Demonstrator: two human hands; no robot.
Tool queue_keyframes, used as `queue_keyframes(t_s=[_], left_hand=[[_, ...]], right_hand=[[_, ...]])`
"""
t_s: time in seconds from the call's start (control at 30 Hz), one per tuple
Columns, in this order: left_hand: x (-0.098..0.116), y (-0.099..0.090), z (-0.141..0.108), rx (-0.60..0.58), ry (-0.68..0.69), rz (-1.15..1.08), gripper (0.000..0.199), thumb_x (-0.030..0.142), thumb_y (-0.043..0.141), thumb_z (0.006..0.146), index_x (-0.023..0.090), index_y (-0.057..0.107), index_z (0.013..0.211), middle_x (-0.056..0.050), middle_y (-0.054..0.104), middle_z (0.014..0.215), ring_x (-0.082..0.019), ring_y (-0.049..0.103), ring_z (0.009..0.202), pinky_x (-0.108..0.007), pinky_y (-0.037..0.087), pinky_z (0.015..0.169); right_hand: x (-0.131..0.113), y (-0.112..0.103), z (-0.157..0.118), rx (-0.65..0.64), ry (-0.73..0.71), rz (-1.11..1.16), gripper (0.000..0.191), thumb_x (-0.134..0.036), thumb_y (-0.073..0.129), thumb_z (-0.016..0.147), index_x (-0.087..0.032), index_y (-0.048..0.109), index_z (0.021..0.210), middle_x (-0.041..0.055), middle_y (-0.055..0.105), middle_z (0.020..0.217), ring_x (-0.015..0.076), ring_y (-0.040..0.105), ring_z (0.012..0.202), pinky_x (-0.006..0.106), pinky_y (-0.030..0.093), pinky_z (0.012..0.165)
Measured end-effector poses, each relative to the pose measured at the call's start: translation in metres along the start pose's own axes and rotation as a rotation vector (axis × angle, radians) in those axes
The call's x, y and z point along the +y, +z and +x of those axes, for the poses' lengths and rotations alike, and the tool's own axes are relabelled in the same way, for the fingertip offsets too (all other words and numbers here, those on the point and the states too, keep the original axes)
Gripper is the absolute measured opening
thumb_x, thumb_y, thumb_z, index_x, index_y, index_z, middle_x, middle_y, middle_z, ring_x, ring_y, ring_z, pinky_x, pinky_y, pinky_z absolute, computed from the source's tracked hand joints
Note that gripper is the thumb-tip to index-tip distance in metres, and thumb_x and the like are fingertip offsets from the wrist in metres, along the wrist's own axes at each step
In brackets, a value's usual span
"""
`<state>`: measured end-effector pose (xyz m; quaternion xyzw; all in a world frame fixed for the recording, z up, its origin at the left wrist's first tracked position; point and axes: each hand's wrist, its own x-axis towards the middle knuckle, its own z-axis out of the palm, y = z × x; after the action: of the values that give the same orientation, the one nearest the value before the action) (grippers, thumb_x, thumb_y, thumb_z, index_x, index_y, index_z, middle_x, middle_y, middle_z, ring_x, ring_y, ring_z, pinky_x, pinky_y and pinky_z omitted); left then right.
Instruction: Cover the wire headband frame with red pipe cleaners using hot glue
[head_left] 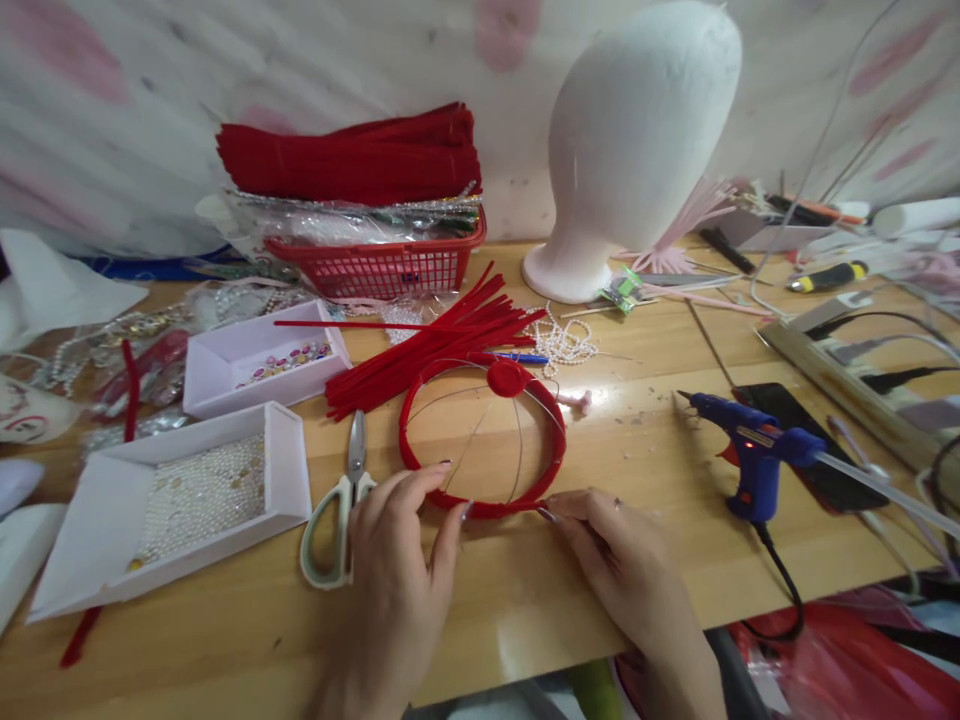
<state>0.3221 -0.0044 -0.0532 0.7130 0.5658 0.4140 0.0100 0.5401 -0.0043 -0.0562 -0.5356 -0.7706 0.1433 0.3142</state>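
Note:
A red fuzzy ring (556, 440) with thin wires across its middle lies on the wooden table, and a red round disc (508, 378) sits on its far edge. My left hand (401, 560) is at the ring's near left side, thumb and forefinger apart around the rim, holding it loosely. At the near right edge, my right hand (622, 560) pinches the rim between thumb and forefinger. Scissors (349, 510) with pale handles lie beside my left hand. Behind the ring is a bundle of red fuzzy stems (442, 340), with a blue pen (521, 358) near it.
A blue glue gun (757, 450) and a dark phone (814, 450) lie at the right, near a power strip (847, 390). White trays (289, 470) of beads stand left. A red basket (375, 268) and a white foam head (637, 130) stand behind.

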Motion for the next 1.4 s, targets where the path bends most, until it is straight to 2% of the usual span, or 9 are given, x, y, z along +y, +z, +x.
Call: queue_keyframes(t_s=[0.1,0.17,0.4,0.53,0.6,0.73,0.9,1.1,1.4], left_hand=[[-0.003,0.004,-0.001,-0.062,-0.003,0.037,0.013,0.011,0.054,0.097,0.019,0.057,0.108,-0.004,0.068,0.096,-0.020,0.064,0.091,-0.035,0.050,0.084],[-0.004,0.004,-0.001,-0.092,0.022,0.021,0.014,0.008,0.051,0.097,0.019,0.057,0.104,-0.004,0.067,0.094,-0.018,0.063,0.092,-0.032,0.051,0.084],[-0.004,0.004,-0.001,-0.091,-0.008,0.001,0.015,0.007,0.050,0.096,0.020,0.056,0.101,-0.003,0.065,0.091,-0.017,0.064,0.089,-0.029,0.056,0.081],[-0.007,0.005,-0.005,-0.080,-0.099,-0.090,0.015,0.008,0.053,0.095,0.021,0.051,0.103,-0.005,0.067,0.093,-0.018,0.069,0.090,-0.030,0.059,0.077],[-0.007,0.005,-0.005,-0.071,-0.100,-0.109,0.016,0.008,0.054,0.094,0.022,0.049,0.098,-0.004,0.068,0.092,-0.019,0.069,0.094,-0.031,0.060,0.079],[-0.006,0.002,-0.003,-0.091,-0.025,-0.060,0.022,0.004,0.051,0.093,0.024,0.044,0.087,-0.002,0.069,0.093,-0.018,0.067,0.099,-0.034,0.058,0.087],[-0.006,0.000,-0.001,-0.108,-0.016,-0.060,0.026,0.000,0.050,0.091,0.024,0.042,0.084,0.000,0.069,0.091,-0.016,0.066,0.095,-0.030,0.056,0.084],[-0.005,0.000,0.000,-0.106,-0.022,-0.072,0.027,-0.001,0.049,0.090,0.024,0.041,0.083,0.000,0.068,0.090,-0.016,0.065,0.092,-0.028,0.055,0.080],[-0.004,0.000,0.001,-0.108,-0.037,-0.080,0.028,-0.002,0.048,0.088,0.025,0.041,0.082,0.000,0.067,0.088,-0.017,0.067,0.091,-0.030,0.056,0.077]], right_hand=[[0.001,-0.001,-0.002,0.024,0.000,-0.029,0.019,-0.015,0.050,0.100,-0.022,0.062,0.087,0.0004,0.072,0.076,0.0135,0.067,0.064,0.024,0.045,0.059],[0.001,-0.001,-0.002,0.036,0.000,-0.031,0.019,-0.014,0.051,0.099,-0.022,0.063,0.087,-0.0003,0.072,0.076,0.0128,0.067,0.065,0.023,0.045,0.060],[0.004,-0.001,-0.005,0.049,0.044,-0.002,0.018,-0.016,0.052,0.099,-0.022,0.064,0.087,-0.0015,0.071,0.074,0.0125,0.067,0.063,0.023,0.046,0.058],[0.005,-0.002,-0.003,-0.026,0.106,0.070,0.015,-0.020,0.053,0.099,-0.023,0.064,0.089,-0.0019,0.072,0.075,0.0136,0.068,0.065,0.023,0.047,0.058],[0.003,-0.003,-0.002,-0.082,0.126,0.113,0.009,-0.022,0.056,0.099,-0.024,0.065,0.095,-0.0013,0.074,0.081,0.0148,0.069,0.070,0.023,0.049,0.060],[-0.005,0.000,0.000,-0.115,0.082,0.173,0.008,-0.026,0.059,0.099,-0.025,0.065,0.104,-0.0007,0.076,0.087,0.0158,0.070,0.075,0.024,0.051,0.064],[-0.012,0.006,0.001,-0.045,0.022,0.094,0.015,-0.025,0.055,0.101,-0.022,0.067,0.094,0.0011,0.071,0.078,0.0159,0.067,0.069,0.025,0.049,0.061],[-0.016,0.007,0.005,0.044,-0.072,0.055,0.012,-0.019,0.055,0.101,-0.020,0.066,0.095,0.0011,0.070,0.078,0.0143,0.067,0.072,0.024,0.050,0.064],[-0.015,0.010,0.006,0.072,-0.129,-0.027,0.014,-0.014,0.053,0.100,-0.021,0.064,0.095,0.0029,0.070,0.079,0.0169,0.063,0.070,0.029,0.050,0.061]])
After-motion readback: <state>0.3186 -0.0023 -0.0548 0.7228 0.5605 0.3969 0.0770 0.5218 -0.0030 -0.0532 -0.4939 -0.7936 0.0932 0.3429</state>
